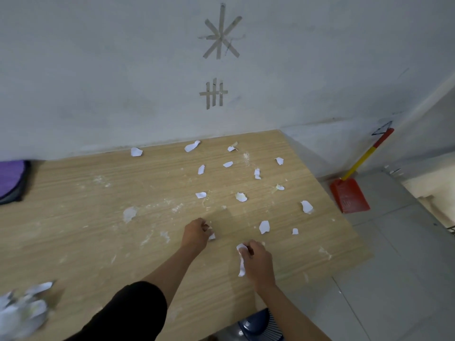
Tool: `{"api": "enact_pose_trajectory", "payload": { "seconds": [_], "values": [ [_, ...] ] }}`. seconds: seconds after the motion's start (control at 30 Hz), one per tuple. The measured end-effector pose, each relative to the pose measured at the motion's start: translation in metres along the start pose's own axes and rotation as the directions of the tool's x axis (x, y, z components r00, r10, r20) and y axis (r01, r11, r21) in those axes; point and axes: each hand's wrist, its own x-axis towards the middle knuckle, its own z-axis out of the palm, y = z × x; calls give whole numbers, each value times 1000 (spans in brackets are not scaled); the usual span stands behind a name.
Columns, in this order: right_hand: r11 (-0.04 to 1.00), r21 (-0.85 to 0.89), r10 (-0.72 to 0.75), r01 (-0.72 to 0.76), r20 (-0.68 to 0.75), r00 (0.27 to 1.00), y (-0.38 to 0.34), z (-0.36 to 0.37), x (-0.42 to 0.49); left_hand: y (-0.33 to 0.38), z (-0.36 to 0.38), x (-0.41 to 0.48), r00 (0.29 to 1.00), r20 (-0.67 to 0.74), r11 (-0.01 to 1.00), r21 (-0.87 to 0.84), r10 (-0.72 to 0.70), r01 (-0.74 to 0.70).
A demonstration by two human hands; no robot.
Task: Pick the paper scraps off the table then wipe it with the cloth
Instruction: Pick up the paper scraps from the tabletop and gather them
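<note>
Several white paper scraps lie scattered over the right half of the wooden table, which also carries pale dust smears. My left hand rests on the table with its fingers pinched on a small scrap. My right hand is closed around gathered scraps that stick out from its fingers. A blurred pile of crumpled paper sits at the table's near left corner. No cloth can be clearly made out.
A purple item lies at the table's far left edge by the wall. A red dustpan with a yellow and red handle leans on the floor to the right. A dark blue object sits below the front edge.
</note>
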Motion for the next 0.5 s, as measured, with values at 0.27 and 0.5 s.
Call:
{"api": "enact_pose_trajectory", "payload": {
  "seconds": [0.27, 0.5],
  "values": [
    [993, 115, -27, 15, 102, 994, -84, 76, -18, -48, -106, -40, 992, -121, 980, -198, -43, 19],
    [981, 195, -81, 17, 321, 944, -158, 180, -65, -132, -226, -80, 921, -356, 965, -255, -159, 68]
  ]
}}
